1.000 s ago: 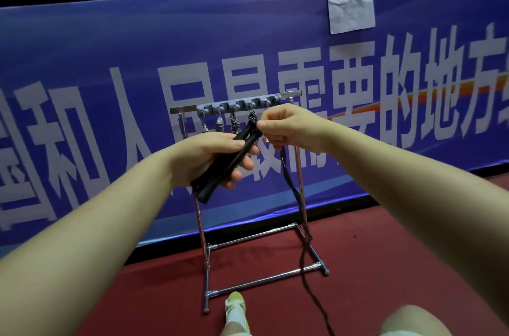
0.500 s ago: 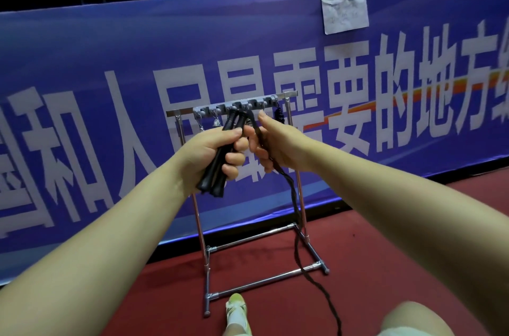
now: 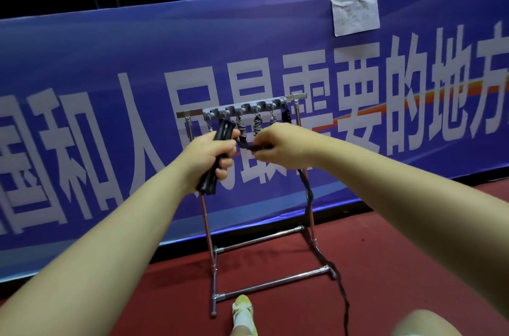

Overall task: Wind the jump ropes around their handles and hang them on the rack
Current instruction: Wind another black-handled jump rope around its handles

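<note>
Rack (image 3: 308, 228) on floor (image 3: 399, 266), banner (image 3: 110, 65) behind. Wound ropes (image 3: 256, 126) hang from rack's top bar. Left hand (image 3: 209, 153) with handles (image 3: 213, 162) left of right hand (image 3: 283, 147); rope (image 3: 311, 203) trails from right hand to floor, right of shoe (image 3: 243, 311).

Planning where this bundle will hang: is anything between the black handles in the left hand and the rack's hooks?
No solid object is. The left hand holds the handles just below the rack. But wound ropes already hang mid-bar, and the loose rope trails from the right hand to the floor, unwound.
</note>
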Demonstrator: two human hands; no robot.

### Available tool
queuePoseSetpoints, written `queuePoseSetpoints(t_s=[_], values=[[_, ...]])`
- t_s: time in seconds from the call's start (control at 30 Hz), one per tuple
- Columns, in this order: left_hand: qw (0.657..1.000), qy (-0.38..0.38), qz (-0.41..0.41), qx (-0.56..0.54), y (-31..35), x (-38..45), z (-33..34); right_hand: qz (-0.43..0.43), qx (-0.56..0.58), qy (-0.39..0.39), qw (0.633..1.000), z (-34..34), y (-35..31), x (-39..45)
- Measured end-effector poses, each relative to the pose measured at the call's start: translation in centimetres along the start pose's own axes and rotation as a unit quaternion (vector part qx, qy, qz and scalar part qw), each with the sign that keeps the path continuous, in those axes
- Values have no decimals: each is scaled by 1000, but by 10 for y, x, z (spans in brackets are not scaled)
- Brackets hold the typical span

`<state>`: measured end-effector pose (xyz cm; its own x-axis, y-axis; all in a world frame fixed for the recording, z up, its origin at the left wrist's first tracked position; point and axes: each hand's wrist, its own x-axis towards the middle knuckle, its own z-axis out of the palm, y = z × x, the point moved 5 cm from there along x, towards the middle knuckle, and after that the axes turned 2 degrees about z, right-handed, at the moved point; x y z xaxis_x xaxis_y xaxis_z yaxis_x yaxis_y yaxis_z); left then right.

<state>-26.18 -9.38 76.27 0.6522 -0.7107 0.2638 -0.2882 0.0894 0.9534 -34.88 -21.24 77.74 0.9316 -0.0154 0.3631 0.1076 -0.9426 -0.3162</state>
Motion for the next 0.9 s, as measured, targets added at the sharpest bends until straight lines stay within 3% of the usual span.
queuePoseSetpoints(t_s=[0.17,0.33,0.47,0.63,0.77,0.9], values=[[967,-28,-8,253,4,-1,9,-22,-46,46,998,-25,-8,-4],[930,-144,-21,337,7,-8,33,-40,31,47,998,-39,-11,-5],[939,-196,-42,279,6,-17,44,-41,149,33,987,-39,-7,-2],[953,-243,-25,180,5,-20,44,-12,382,-32,924,-23,16,6],[958,-261,-28,117,-7,-20,44,17,465,-78,882,4,25,8],[969,-247,-22,12,-15,-19,43,8,525,-50,850,14,28,6]])
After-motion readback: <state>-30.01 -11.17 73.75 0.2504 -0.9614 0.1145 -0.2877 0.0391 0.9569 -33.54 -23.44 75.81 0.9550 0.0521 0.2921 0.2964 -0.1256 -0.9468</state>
